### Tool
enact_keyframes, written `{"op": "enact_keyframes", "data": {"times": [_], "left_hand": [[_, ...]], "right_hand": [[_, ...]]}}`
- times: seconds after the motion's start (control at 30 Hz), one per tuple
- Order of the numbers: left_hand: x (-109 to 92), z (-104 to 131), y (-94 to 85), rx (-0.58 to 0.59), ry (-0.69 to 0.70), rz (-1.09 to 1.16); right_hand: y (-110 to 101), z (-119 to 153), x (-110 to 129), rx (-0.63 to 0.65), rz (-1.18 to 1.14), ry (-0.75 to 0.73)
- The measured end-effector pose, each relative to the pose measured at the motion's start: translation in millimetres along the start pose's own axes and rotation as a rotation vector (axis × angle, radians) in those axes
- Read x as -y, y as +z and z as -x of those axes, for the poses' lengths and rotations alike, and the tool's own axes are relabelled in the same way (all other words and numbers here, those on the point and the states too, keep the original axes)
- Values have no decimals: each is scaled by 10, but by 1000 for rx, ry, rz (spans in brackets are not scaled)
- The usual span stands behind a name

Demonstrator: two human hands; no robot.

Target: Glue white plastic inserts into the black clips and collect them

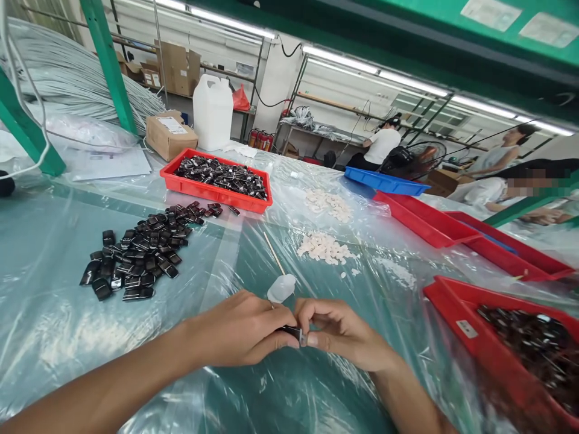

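My left hand (pixel 253 328) is closed on a small black glossy piece (pixel 291 330), held flat between thumb and fingers. Against its right end, the thumb and forefinger of my right hand (pixel 344 331) pinch a tiny greyish piece (pixel 303 339); its exact kind cannot be made out. Just beyond my left fingers sits a small translucent white container (pixel 281 289), with a thin wooden stick (pixel 274 253) behind it. A loose pile of similar black pieces (pixel 149 247) lies to the left. Farther ahead are small pale flat bits (pixel 324 248) in a heap.
Plastic sheeting covers the green table (pixel 217 398). A red tray (pixel 217 196) of black pieces stands at the back, near a white jug (pixel 212 111) and a cardboard box (pixel 170 135). Another filled red tray (pixel 456 301) is at right, below red trays and a blue tray (pixel 384 181). People sit beyond.
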State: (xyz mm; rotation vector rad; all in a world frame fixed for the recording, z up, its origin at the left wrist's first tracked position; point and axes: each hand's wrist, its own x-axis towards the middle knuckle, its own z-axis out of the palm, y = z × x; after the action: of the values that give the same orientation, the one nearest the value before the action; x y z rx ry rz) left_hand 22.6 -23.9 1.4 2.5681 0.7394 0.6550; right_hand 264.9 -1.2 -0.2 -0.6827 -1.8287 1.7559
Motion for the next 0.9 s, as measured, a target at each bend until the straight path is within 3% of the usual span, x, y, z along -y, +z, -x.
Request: {"op": "enact_keyframes", "data": {"times": [0.2,0.5,0.73,0.9], "left_hand": [[-7,-2,-8,19,-2,-33],[-73,4,-44,112,-71,171],[-18,72,70,81,-111,197],[85,123,249,163,-87,110]], "right_hand": [[-7,2,-9,7,28,11],[0,32,-13,33,102,-27],[48,5,64,26,195,-50],[71,9,88,54,246,-16]]}}
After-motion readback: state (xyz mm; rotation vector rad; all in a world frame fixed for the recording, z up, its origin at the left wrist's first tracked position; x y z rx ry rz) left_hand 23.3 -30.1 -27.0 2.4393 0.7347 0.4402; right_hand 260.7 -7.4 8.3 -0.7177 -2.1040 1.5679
